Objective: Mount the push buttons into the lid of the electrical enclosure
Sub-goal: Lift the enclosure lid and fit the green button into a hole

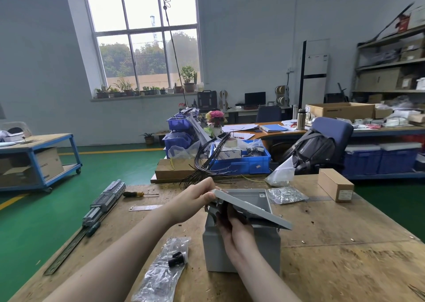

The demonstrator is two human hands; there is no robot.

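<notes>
Two hands at the grey enclosure (241, 248) mid-bench. Our left hand (195, 200) pinches the tilted lid (248, 207) by its near-left edge. Left of the box, a push button (177, 258) lies on a plastic bag (161, 271). Our right hand (234, 228) reaches under the lid; we cannot tell its grip.

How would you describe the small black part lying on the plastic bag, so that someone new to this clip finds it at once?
Start at the grey enclosure on the wooden workbench. Just to its left, near the table's front edge, lies a crinkled clear plastic bag. The black part rests on the bag's upper end: short, round-bodied and dark, the only solid black thing on that pale wrapping.
</notes>
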